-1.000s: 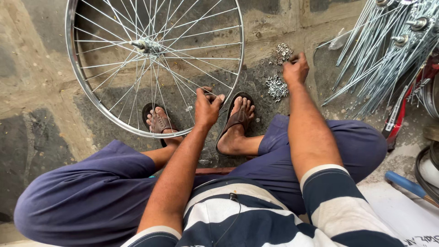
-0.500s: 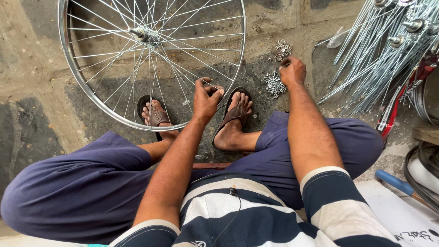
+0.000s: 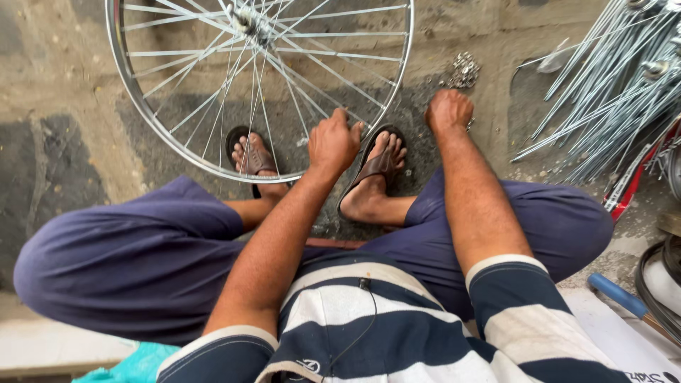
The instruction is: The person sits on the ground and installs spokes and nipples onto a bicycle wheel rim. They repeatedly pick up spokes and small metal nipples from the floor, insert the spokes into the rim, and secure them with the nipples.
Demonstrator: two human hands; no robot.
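Gripping the wheel rim (image 3: 355, 135), left hand (image 3: 333, 142); right hand (image 3: 448, 110) fisted over nipples (image 3: 462, 71), spokes (image 3: 610, 92) beside

Right hand (image 3: 448, 111) left nipple pile (image 3: 462, 70), seemingly.

Cut off at the top edge: shiny spoked metal bicycle wheel (image 3: 262, 85); hidden under the closed right hand (image 3: 448, 111): whatever small metal bits it grips, too tiny to tell.
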